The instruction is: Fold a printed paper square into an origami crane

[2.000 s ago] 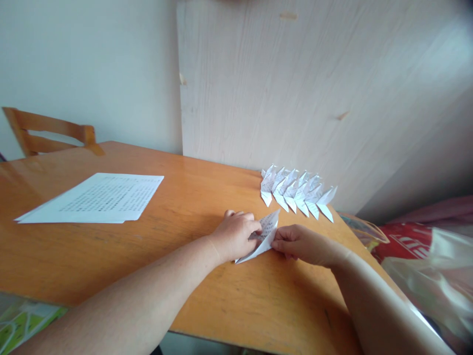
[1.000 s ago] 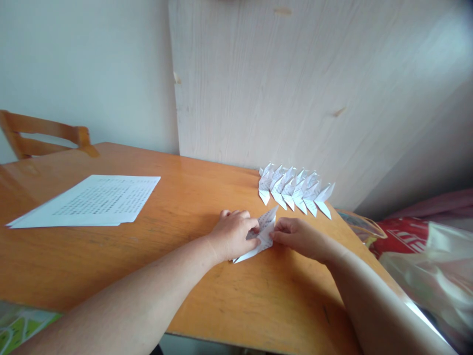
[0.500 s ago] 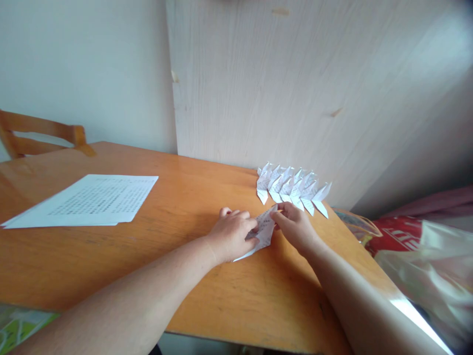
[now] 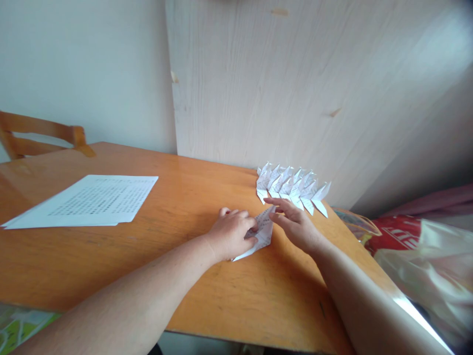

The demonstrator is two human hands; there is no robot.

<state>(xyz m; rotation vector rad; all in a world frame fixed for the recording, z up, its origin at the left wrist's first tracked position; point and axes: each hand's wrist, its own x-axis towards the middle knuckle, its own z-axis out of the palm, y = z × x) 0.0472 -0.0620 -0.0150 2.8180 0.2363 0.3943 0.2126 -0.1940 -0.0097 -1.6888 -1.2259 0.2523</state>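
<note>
A folded sheet of printed paper (image 4: 264, 231) lies on the wooden table between my hands. My left hand (image 4: 233, 233) grips its left side, fingers curled over it and thumb along the lower part; that side of the paper is hidden beneath. At the upper right corner of the paper is my right hand (image 4: 293, 224), its index finger stretched out and the thumb apart near the edge. Whether the right thumb touches the paper I cannot tell. Just beyond, several folded paper pieces with pointed tips (image 4: 291, 186) stand in overlapping rows.
A stack of printed sheets (image 4: 107, 199) lies on the table (image 4: 177, 197) at the left. A wooden chair (image 4: 44, 129) is at the far left. The board wall (image 4: 258, 88) rises behind the table. Red and pale bags (image 4: 410, 246) lie beyond the right edge.
My right hand has loosened its pinch on the paper's upper corner, and its fingers have spread out. The left hand stays on the paper in the same place.
</note>
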